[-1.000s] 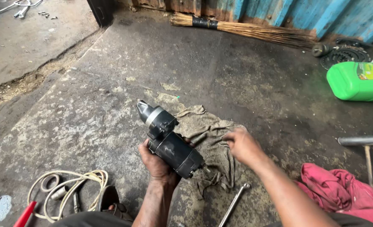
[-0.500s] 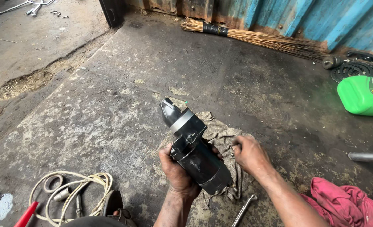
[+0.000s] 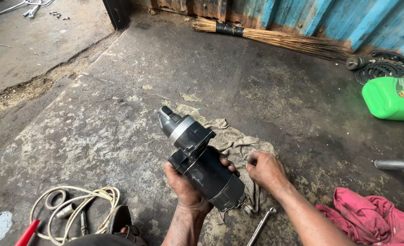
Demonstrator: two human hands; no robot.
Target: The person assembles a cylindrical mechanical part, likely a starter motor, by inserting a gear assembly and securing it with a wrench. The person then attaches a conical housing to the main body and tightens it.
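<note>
- One black starter motor [image 3: 201, 164]
- Two hands: left hand [image 3: 183, 187], right hand [image 3: 266, 171]
- One grey rag [image 3: 231, 146]
- One pink cloth [image 3: 370, 218]
- One green jug [image 3: 391, 98]
- One broom [image 3: 279, 38]
- One wrench [image 3: 260, 225]
- One coiled white cable [image 3: 74, 205]

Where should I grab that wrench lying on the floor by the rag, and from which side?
Probably take the wrench at mid-shaft, coming straight down from above. It lies flat on the concrete floor, its ring end beside the grey rag and right hand; its lower end leaves the picture. The left hand holds the black motor close by, so approach from the right.
</note>
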